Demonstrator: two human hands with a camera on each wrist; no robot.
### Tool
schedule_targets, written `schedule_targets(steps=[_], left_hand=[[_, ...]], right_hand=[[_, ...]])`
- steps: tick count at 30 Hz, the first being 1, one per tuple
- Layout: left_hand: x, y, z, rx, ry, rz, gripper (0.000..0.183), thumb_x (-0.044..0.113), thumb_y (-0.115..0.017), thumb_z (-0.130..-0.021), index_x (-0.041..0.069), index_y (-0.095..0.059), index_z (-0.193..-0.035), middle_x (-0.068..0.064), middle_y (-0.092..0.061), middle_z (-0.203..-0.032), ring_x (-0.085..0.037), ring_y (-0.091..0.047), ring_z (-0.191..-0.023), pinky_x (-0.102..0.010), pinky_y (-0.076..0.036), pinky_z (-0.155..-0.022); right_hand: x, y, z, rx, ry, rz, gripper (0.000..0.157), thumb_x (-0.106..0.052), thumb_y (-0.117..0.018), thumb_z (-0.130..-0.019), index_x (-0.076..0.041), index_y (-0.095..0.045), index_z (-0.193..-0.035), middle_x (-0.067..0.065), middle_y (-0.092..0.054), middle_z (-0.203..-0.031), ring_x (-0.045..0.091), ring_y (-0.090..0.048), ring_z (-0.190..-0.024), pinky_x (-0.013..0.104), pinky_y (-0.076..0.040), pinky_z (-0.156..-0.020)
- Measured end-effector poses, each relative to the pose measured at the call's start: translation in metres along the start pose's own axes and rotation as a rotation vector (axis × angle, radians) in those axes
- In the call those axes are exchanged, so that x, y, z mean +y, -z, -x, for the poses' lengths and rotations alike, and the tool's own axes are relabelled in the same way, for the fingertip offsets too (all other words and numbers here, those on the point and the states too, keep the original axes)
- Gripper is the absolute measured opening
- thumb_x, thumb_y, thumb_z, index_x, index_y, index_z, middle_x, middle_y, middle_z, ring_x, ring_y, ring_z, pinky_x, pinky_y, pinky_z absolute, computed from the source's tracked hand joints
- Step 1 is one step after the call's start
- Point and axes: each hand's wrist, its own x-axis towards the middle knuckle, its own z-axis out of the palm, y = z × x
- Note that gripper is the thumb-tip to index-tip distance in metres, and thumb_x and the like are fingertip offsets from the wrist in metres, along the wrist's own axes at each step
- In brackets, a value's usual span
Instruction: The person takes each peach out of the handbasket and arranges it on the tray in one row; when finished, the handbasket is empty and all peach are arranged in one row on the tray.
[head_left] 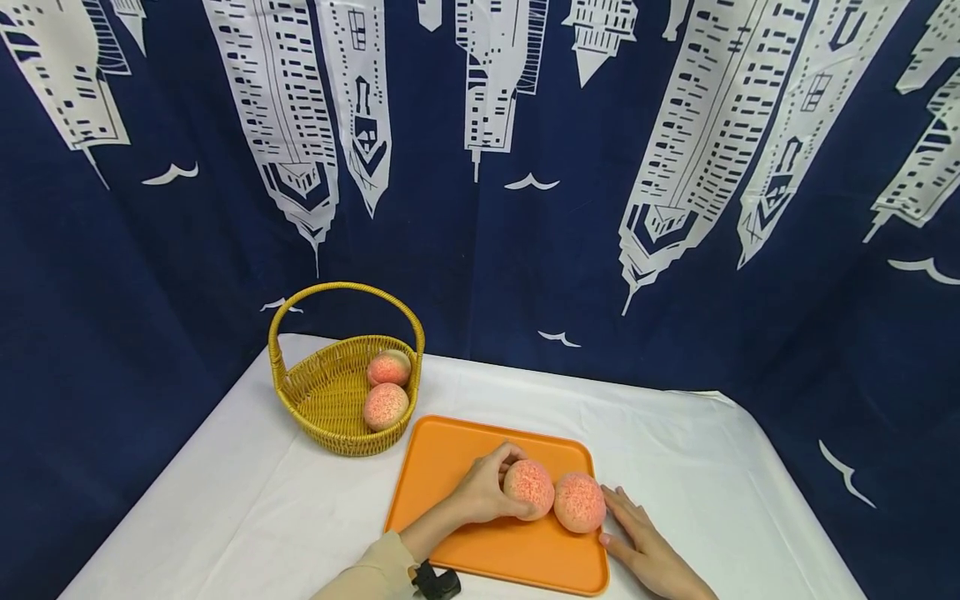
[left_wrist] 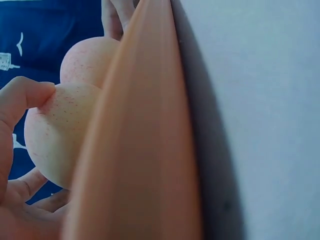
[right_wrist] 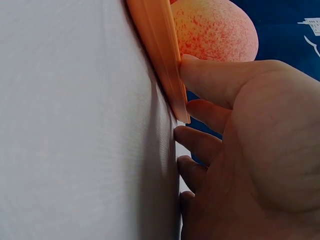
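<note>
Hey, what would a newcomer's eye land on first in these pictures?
Likely the navy cloth behind the table, printed with upside-down skyscrapers. Next, the orange tray, where the left hand grips one peach beside another peach. Left of the tray, a wicker basket holds two more peaches.

Can read no word, number, label or brand anywhere, neither on the peaches (head_left: pixel 528 490) and orange tray (head_left: pixel 442 454) near 6 o'clock nor on the basket (head_left: pixel 348 442) at 8. Find only pictures printed in white on the navy cloth (head_left: pixel 457 258), spread from 9 through 12 to 3 o'clock: upside-down buildings (head_left: pixel 697 125) and birds (head_left: pixel 531 181), with dashes for windows rather than letters. Meet similar print at 10 o'clock in the left wrist view and 2 in the right. Cannot rule out lettering on the black wrist device (head_left: pixel 437 582) at 6 o'clock, perhaps too small and dark to show.
</note>
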Motion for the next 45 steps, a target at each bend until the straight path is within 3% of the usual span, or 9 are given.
schedule_targets(steps=[9,16,22,28,31,36,42,45], left_hand=[[-0.003,-0.001,0.000,-0.024,0.015,0.050,0.057,0.019,-0.085,-0.072,0.018,-0.053,-0.120,0.000,-0.061,-0.119,-0.013,-0.060,-0.106,-0.024,-0.050,-0.086],[-0.004,-0.001,0.000,-0.035,0.028,0.024,0.057,0.022,-0.084,-0.074,0.019,-0.052,-0.121,0.002,-0.060,-0.120,-0.012,-0.058,-0.105,-0.026,-0.049,-0.086],[-0.003,-0.001,-0.001,-0.028,0.018,0.016,0.057,0.024,-0.084,-0.073,0.019,-0.052,-0.120,0.002,-0.060,-0.117,-0.010,-0.056,-0.101,-0.025,-0.049,-0.084],[-0.001,0.000,0.000,-0.033,0.011,0.015,0.062,0.023,-0.086,-0.071,0.017,-0.053,-0.122,0.001,-0.060,-0.120,-0.013,-0.058,-0.106,-0.026,-0.050,-0.085],[0.000,-0.001,0.000,-0.040,-0.001,0.002,0.067,0.022,-0.088,-0.069,0.013,-0.052,-0.125,0.000,-0.060,-0.122,-0.015,-0.058,-0.111,-0.028,-0.050,-0.090],[0.002,0.001,-0.001,-0.039,-0.014,-0.077,0.078,0.026,-0.089,-0.067,0.012,-0.050,-0.133,-0.001,-0.057,-0.127,-0.016,-0.054,-0.115,-0.034,-0.047,-0.097],[0.016,0.013,0.003,-0.022,-0.030,-0.148,0.083,0.033,-0.089,-0.067,0.015,-0.049,-0.138,-0.005,-0.052,-0.135,-0.020,-0.051,-0.117,-0.036,-0.047,-0.097],[0.031,0.028,0.007,0.020,-0.078,-0.157,0.080,0.029,-0.088,-0.069,0.015,-0.049,-0.138,-0.005,-0.052,-0.136,-0.025,-0.051,-0.120,-0.038,-0.048,-0.099]], right_hand=[[0.001,0.000,0.000,0.003,0.022,0.015,0.072,-0.037,-0.057,-0.097,-0.007,-0.026,-0.154,0.017,-0.021,-0.161,0.044,-0.001,-0.149,0.069,0.003,-0.113],[0.002,0.000,0.001,0.012,0.032,0.012,0.071,-0.037,-0.057,-0.097,-0.008,-0.028,-0.154,0.017,-0.021,-0.161,0.045,-0.001,-0.149,0.070,0.002,-0.112],[0.002,0.000,0.000,0.008,0.024,-0.002,0.071,-0.035,-0.059,-0.096,-0.009,-0.028,-0.154,0.016,-0.021,-0.162,0.043,0.000,-0.149,0.066,0.005,-0.114],[0.002,0.000,0.000,0.000,0.006,-0.016,0.072,-0.035,-0.060,-0.095,-0.009,-0.029,-0.154,0.015,-0.021,-0.162,0.038,0.001,-0.150,0.064,0.006,-0.116],[0.002,0.000,0.000,-0.002,-0.006,-0.016,0.072,-0.036,-0.060,-0.095,-0.010,-0.028,-0.154,0.014,-0.020,-0.162,0.034,0.002,-0.150,0.062,0.007,-0.116],[0.001,0.001,0.000,0.011,0.005,0.010,0.071,-0.036,-0.060,-0.095,-0.009,-0.029,-0.154,0.015,-0.022,-0.162,0.039,0.000,-0.150,0.065,0.004,-0.115],[-0.001,0.000,0.002,0.031,0.034,-0.011,0.070,-0.035,-0.060,-0.095,-0.009,-0.031,-0.153,0.017,-0.023,-0.161,0.044,-0.001,-0.149,0.066,0.004,-0.114],[0.000,-0.001,0.004,0.043,0.052,-0.047,0.069,-0.034,-0.060,-0.095,-0.009,-0.032,-0.153,0.018,-0.023,-0.160,0.026,0.002,-0.151,0.048,0.011,-0.120]])
